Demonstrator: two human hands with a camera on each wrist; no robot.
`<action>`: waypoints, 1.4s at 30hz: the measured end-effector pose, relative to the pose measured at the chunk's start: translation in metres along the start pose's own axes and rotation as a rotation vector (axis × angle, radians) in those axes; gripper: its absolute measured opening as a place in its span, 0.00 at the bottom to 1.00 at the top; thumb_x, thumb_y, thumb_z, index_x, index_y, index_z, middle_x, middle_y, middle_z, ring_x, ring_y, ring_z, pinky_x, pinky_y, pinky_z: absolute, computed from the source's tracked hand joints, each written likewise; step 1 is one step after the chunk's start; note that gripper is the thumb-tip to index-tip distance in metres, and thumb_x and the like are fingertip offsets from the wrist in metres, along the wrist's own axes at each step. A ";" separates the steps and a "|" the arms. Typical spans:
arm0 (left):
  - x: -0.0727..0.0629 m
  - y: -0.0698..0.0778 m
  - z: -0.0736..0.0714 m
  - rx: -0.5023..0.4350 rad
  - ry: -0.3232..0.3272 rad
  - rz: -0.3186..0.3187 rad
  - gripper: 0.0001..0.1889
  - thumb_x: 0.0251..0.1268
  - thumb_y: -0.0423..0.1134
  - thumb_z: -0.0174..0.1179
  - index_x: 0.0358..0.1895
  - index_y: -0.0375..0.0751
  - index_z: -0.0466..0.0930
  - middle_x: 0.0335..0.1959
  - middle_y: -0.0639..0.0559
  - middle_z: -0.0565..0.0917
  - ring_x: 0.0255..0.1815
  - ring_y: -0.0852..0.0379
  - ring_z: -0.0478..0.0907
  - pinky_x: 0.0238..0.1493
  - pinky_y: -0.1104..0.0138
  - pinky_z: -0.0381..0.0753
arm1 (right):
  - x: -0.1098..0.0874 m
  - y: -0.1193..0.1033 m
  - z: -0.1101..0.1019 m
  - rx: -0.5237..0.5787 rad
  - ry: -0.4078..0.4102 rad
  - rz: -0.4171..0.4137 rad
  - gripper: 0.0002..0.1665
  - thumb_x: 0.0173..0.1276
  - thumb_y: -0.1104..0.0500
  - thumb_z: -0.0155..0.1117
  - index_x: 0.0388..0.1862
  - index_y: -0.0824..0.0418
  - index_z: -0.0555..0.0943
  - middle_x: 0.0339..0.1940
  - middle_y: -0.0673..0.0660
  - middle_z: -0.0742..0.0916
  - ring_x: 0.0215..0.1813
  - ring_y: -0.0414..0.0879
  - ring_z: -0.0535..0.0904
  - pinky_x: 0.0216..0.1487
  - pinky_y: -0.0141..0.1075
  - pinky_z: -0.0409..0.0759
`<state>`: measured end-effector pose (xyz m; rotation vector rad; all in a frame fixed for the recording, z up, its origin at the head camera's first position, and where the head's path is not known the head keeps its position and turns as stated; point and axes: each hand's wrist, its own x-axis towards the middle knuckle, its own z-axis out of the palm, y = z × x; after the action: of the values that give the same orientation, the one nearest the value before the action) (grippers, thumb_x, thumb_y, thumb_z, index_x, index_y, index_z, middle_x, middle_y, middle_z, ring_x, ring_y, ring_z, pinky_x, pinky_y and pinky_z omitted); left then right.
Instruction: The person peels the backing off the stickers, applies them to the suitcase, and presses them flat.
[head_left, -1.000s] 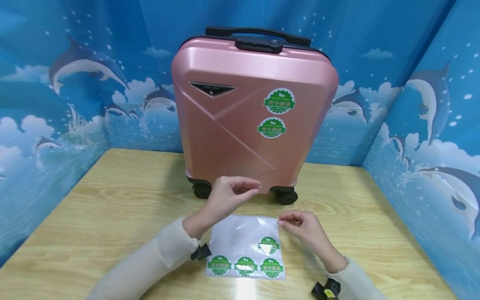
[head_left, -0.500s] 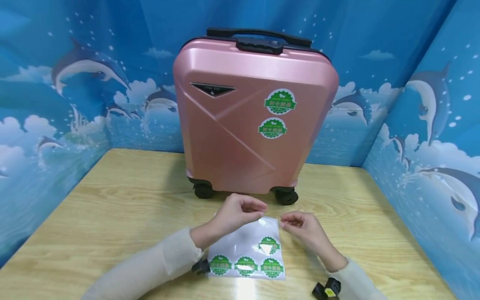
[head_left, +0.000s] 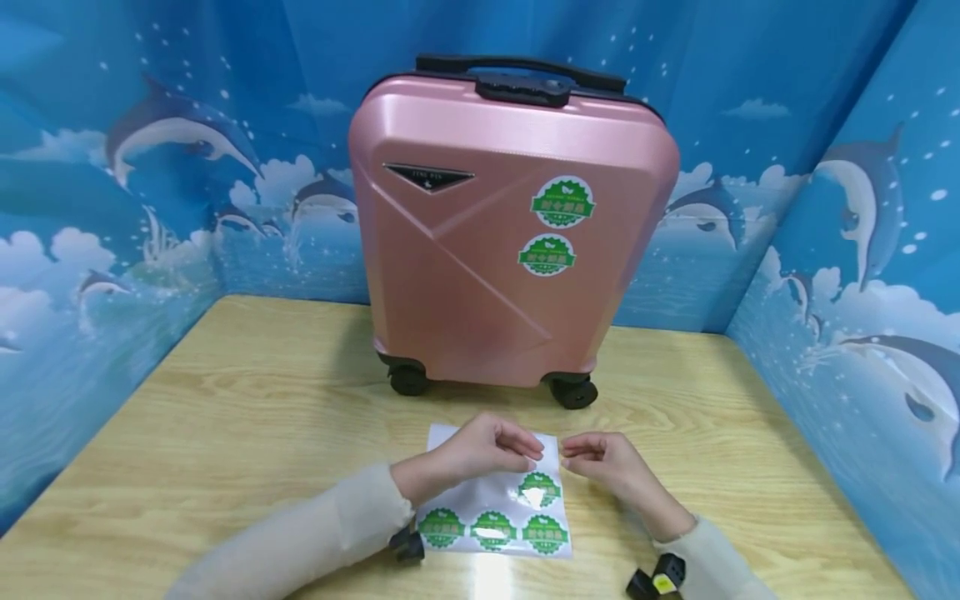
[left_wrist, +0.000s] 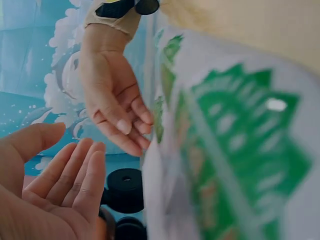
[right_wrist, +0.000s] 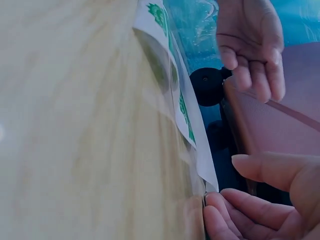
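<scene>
A white sticker sheet (head_left: 487, 493) with several round green-and-white stickers (head_left: 545, 534) lies on the table; one sits at its right side, a row along its near edge. My left hand (head_left: 483, 450) is over the sheet's far part, fingers bent and thumb apart, nothing between them. Just off the far right corner is my right hand (head_left: 611, 461), its fingertips right beside the sheet's edge. In the right wrist view its thumb (right_wrist: 260, 167) stands away from the fingers, and the sheet's edge (right_wrist: 207, 170) looks lifted. Two matching stickers (head_left: 562, 202) are on the pink suitcase (head_left: 480, 308).
The suitcase stands upright behind the sheet on black wheels (head_left: 573, 392), with a black handle (head_left: 521, 65) on top. Blue dolphin-print curtains (head_left: 172, 133) enclose the wooden table (head_left: 247, 400) at the back and sides. Each sleeve carries a black wrist device (head_left: 660, 577).
My left hand has come down from in front of the suitcase to over the sheet, moving nearer and slightly right. The right hand has shifted only a little at the corner.
</scene>
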<state>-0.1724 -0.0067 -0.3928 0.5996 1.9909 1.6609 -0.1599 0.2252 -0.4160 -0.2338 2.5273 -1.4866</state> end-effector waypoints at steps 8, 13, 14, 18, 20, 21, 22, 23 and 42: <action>0.004 -0.010 0.008 0.046 -0.063 -0.105 0.11 0.53 0.29 0.66 0.42 0.34 0.84 0.36 0.45 0.87 0.34 0.59 0.83 0.40 0.71 0.79 | -0.001 -0.001 0.003 0.030 0.008 0.032 0.18 0.58 0.67 0.65 0.47 0.76 0.79 0.42 0.66 0.86 0.42 0.49 0.83 0.41 0.27 0.79; 0.006 -0.011 0.011 0.037 -0.072 -0.146 0.10 0.54 0.28 0.65 0.41 0.35 0.85 0.35 0.46 0.87 0.36 0.59 0.83 0.42 0.70 0.79 | -0.002 -0.001 0.005 0.031 0.023 0.068 0.17 0.59 0.67 0.64 0.47 0.75 0.79 0.41 0.65 0.86 0.43 0.49 0.83 0.41 0.28 0.79; 0.007 -0.011 0.011 0.036 -0.076 -0.155 0.10 0.54 0.27 0.65 0.41 0.36 0.85 0.35 0.46 0.87 0.36 0.59 0.83 0.43 0.70 0.79 | -0.002 -0.001 0.005 0.036 0.024 0.074 0.18 0.59 0.67 0.64 0.47 0.75 0.79 0.41 0.65 0.86 0.43 0.49 0.83 0.41 0.28 0.79; 0.009 -0.012 0.013 0.050 -0.086 -0.169 0.09 0.55 0.26 0.64 0.40 0.35 0.85 0.35 0.46 0.87 0.37 0.58 0.84 0.44 0.70 0.79 | -0.001 -0.001 0.006 0.077 0.027 0.078 0.19 0.57 0.68 0.64 0.47 0.76 0.78 0.41 0.65 0.86 0.43 0.48 0.83 0.41 0.28 0.78; 0.010 -0.013 0.014 0.062 -0.089 -0.170 0.09 0.54 0.26 0.64 0.40 0.36 0.85 0.35 0.46 0.87 0.37 0.58 0.84 0.44 0.70 0.79 | -0.001 -0.001 0.006 0.094 0.026 0.072 0.19 0.57 0.68 0.64 0.47 0.76 0.78 0.40 0.65 0.86 0.42 0.47 0.83 0.41 0.28 0.78; 0.011 -0.014 0.014 0.067 -0.087 -0.172 0.09 0.54 0.26 0.64 0.40 0.36 0.85 0.35 0.46 0.87 0.36 0.58 0.84 0.45 0.70 0.78 | -0.001 0.000 0.007 0.108 0.024 0.072 0.19 0.56 0.68 0.64 0.47 0.77 0.78 0.40 0.65 0.86 0.41 0.46 0.83 0.41 0.27 0.78; 0.011 -0.014 0.015 0.074 -0.085 -0.175 0.09 0.54 0.26 0.65 0.39 0.36 0.85 0.34 0.46 0.87 0.36 0.59 0.84 0.45 0.70 0.78 | -0.001 0.000 0.007 0.121 0.024 0.072 0.19 0.56 0.69 0.64 0.47 0.77 0.78 0.40 0.65 0.86 0.40 0.45 0.83 0.40 0.27 0.78; 0.011 -0.014 0.015 0.080 -0.083 -0.178 0.09 0.54 0.27 0.65 0.39 0.37 0.85 0.34 0.47 0.87 0.36 0.59 0.84 0.46 0.70 0.78 | -0.001 0.000 0.007 0.134 0.023 0.072 0.19 0.56 0.69 0.64 0.47 0.77 0.77 0.39 0.65 0.86 0.40 0.44 0.83 0.40 0.27 0.78; 0.012 -0.019 0.018 0.086 -0.049 -0.170 0.08 0.53 0.25 0.64 0.36 0.35 0.85 0.32 0.46 0.87 0.33 0.60 0.83 0.44 0.72 0.76 | -0.003 0.002 0.012 0.262 -0.020 0.128 0.15 0.58 0.70 0.61 0.41 0.82 0.78 0.28 0.61 0.87 0.27 0.40 0.82 0.30 0.32 0.82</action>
<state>-0.1712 0.0115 -0.4151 0.4817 2.0259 1.4526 -0.1543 0.2171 -0.4230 -0.0450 2.2532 -1.7293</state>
